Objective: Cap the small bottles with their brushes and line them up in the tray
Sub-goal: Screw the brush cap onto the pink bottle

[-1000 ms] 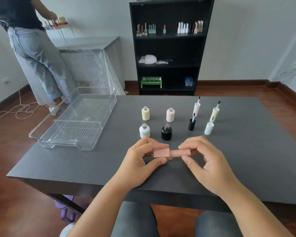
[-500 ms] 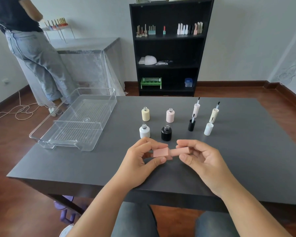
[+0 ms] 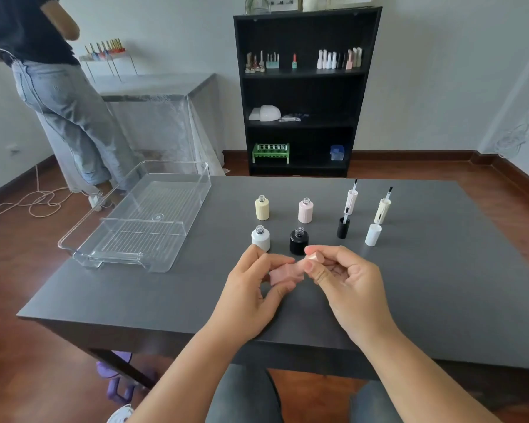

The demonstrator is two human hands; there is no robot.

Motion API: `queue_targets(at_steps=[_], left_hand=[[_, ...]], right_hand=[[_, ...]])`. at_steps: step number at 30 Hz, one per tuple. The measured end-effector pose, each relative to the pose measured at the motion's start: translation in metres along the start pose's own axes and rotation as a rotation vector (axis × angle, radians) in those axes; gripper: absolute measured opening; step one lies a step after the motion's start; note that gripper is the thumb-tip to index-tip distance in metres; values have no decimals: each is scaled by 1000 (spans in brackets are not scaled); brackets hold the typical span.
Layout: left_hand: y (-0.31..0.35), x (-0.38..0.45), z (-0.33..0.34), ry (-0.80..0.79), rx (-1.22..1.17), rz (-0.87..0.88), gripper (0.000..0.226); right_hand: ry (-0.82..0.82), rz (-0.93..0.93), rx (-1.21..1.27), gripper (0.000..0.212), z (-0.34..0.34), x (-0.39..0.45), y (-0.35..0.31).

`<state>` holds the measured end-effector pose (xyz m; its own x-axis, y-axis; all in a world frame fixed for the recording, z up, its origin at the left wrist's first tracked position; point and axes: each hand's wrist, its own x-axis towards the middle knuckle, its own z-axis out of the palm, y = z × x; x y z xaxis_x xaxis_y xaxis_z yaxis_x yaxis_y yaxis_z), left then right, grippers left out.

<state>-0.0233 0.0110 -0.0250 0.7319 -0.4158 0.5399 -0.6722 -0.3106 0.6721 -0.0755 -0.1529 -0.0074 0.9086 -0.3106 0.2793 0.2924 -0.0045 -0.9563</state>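
Note:
Above the near part of the dark table [image 3: 440, 285], my left hand [image 3: 251, 288] pinches a salmon-pink bottle [image 3: 283, 274] lying sideways. My right hand [image 3: 342, 276] grips the matching pink brush cap [image 3: 313, 257] at the bottle's neck, tilted up and mostly hidden by my fingers. Behind stand open bottles: yellow [image 3: 262, 209], pale pink [image 3: 305, 211], white [image 3: 260, 238] and black [image 3: 299, 240]. To their right lie brush caps, tips up: pink-white [image 3: 351, 202], cream [image 3: 382, 210], black [image 3: 343, 228] and white [image 3: 373, 235]. The clear tray [image 3: 177, 230] sits at the left, holding nothing.
A black bookshelf [image 3: 303, 93] with polish bottles stands behind the table. Another person [image 3: 58, 96] stands at a covered side table [image 3: 153, 87] at the back left. A cable [image 3: 28, 206] lies on the wooden floor.
My right hand has turned on the pink cap, whose outer end has tilted up from level. My left hand keeps holding the bottle in about the same spot. The standing person shifted slightly.

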Motion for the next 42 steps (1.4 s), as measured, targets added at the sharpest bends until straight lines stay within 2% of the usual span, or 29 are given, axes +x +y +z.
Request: queue_targets(at_steps=[3,6,11,14,17,21,23,27,31,35,37,40,42], left_hand=[[-2,0,-1,50,-24,-29,28],[-4,0,-3,117,-62,-93,33],[-17,2,-20,267,-8,-305,23],[-30,9,-37,326,35,-417,19],[-42,18,-51,344,117,-508,15],[-55,29,-57,366,206,-565,11],[-60,32,-57,375,244,-567,11],[-67,33,-54,384,309,-561,21],[-57,27,-47,400,271,-529,34],[-34,21,-29,453,277,-133,48],[-24,22,-17,429,319,-74,48],[-16,28,-8,394,303,-115,49],[-14,31,-5,321,296,-134,39]], right_hand=[[-49,-1,30,24,0,4,-5],[-100,46,7,40,-9,10,-8],[133,137,-265,33,-32,31,-3],[158,181,-376,35,-44,42,1],[205,115,-486,32,-50,44,2],[388,-8,-568,18,-61,41,6],[442,-7,-572,11,-70,41,10],[485,84,-610,29,-81,45,18],[380,184,-684,41,-84,52,23],[315,243,-772,49,-87,62,25],[323,247,-798,42,-89,67,24],[327,234,-830,22,-88,70,26],[318,223,-822,15,-86,69,26]])
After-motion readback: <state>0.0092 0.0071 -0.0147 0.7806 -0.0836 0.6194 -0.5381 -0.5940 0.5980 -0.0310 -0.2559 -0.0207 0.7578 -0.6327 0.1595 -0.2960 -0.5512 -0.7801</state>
